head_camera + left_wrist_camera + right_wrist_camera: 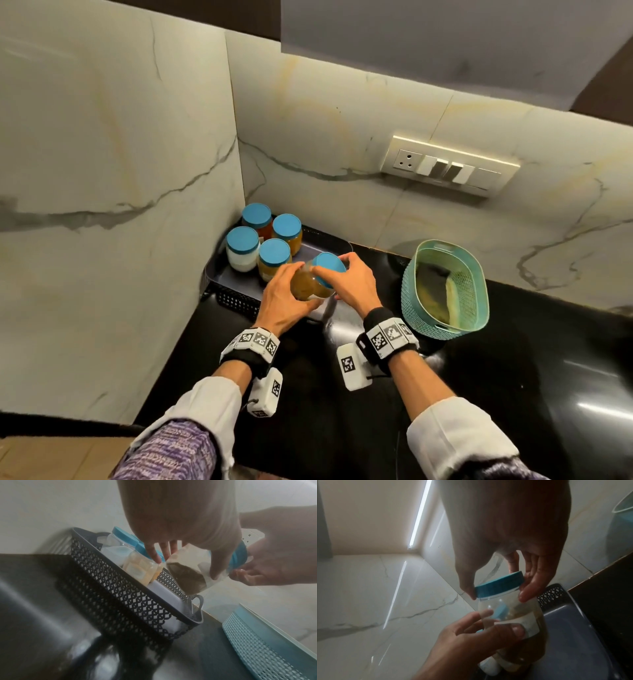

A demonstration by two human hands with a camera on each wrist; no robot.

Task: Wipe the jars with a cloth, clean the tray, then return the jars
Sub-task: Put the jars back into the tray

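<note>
A clear jar (310, 282) with a blue lid and brownish contents is tilted above the dark perforated tray (236, 301). My left hand (286, 294) grips the jar's body (513, 628). My right hand (352, 281) holds its blue lid (500, 586) between thumb and fingers. In the left wrist view the jar (187, 574) hangs over the tray's right end (197, 620). Several other blue-lidded jars (263, 240) stand together at the tray's far left. No cloth is in either hand.
A teal mesh basket (445, 329) with folded cloths (435, 291) inside stands on the black counter (513, 394) to the right. Marble walls close the corner on the left and behind. A switch panel (448, 164) is on the back wall.
</note>
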